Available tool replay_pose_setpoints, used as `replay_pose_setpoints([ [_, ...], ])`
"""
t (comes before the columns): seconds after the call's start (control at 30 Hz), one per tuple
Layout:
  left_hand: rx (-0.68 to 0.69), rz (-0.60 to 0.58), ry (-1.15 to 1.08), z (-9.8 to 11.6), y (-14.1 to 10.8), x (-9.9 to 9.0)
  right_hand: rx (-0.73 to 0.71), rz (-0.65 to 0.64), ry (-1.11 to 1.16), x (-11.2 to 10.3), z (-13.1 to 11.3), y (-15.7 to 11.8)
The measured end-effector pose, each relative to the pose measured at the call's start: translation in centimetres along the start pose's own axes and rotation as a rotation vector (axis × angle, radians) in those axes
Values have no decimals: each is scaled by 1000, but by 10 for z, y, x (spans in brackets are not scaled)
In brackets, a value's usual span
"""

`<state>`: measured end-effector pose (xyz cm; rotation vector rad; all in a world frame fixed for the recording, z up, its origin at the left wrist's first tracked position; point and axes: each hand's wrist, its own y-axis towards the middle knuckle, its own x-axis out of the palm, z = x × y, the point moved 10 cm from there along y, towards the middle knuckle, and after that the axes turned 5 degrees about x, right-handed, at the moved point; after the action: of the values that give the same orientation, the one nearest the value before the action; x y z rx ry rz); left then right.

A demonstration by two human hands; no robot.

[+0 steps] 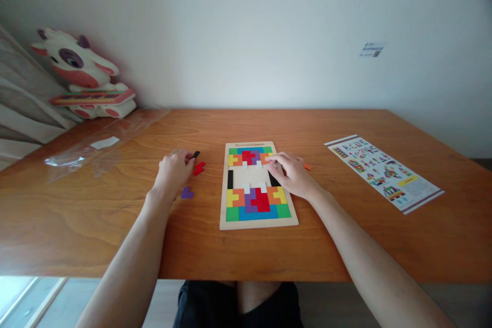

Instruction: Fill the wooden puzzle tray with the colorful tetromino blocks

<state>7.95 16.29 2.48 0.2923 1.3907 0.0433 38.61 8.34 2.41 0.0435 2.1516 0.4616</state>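
Note:
A wooden tray (222,210) lies flat on the table, with coloured block pieces filling its top and bottom and a bare area in the middle. My left hand (176,169) is left of the tray, its fingertips closed on a small black piece (196,155). Close by lie a red piece (199,168) and a purple piece (187,193). Over the tray's right side is my right hand (289,171), thumb and forefinger near the upper right pieces; whether it holds one is hidden. An orange piece (307,166) lies just right of that hand.
A printed pattern sheet (384,173) lies at the right. Clear plastic wrapping (130,125) is spread at the left. A cow-shaped toy keyboard (92,77) stands at the back left by a curtain (19,107). The wall bears a small label (372,50).

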Motion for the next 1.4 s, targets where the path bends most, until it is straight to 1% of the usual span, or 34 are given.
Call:
replay_pose_setpoints([
  [0.17,-60,1,16,-10,1,-2,19,131,30,-12,7,3],
  [0.23,-53,15,-21,-9,1,0,19,165,45,-15,9,3],
  [0.3,-18,55,-92,-2,1,1,20,192,64,-18,9,3],
  [0.4,122,128,-307,20,0,0,16,205,77,-20,9,3],
  [0.47,239,179,-408,37,-4,-6,8,202,67,-19,8,3],
  [0.53,328,246,-397,48,-8,-17,1,203,53,-19,7,2],
  [0.6,420,298,-334,59,-14,-27,-8,205,47,-19,7,2],
  [0.63,488,294,-311,66,-17,-30,-14,206,47,-19,6,2],
  [0.67,571,264,-300,76,-21,-29,-20,207,50,-19,6,2],
  [0.73,734,169,-317,95,-30,-23,-28,207,55,-19,4,2],
  [0.77,790,120,-336,103,-35,-19,-29,206,57,-20,4,2],
  [0.8,816,92,-357,109,-38,-15,-29,206,59,-20,4,2],
  [0.83,820,78,-380,113,-40,-13,-28,205,59,-20,3,3],
  [0.93,739,96,-458,120,-39,-10,-21,206,54,-20,4,3],
  [1.0,713,105,-493,125,-40,-11,-21,202,51,-20,4,3],
  [1.17,773,89,-534,139,-46,-10,-35,188,31,-17,3,2],
  [1.23,779,73,-535,141,-47,-7,-41,178,8,-16,2,1],
  [1.4,723,68,-477,135,-44,1,-66,164,-16,-14,-1,1],
])
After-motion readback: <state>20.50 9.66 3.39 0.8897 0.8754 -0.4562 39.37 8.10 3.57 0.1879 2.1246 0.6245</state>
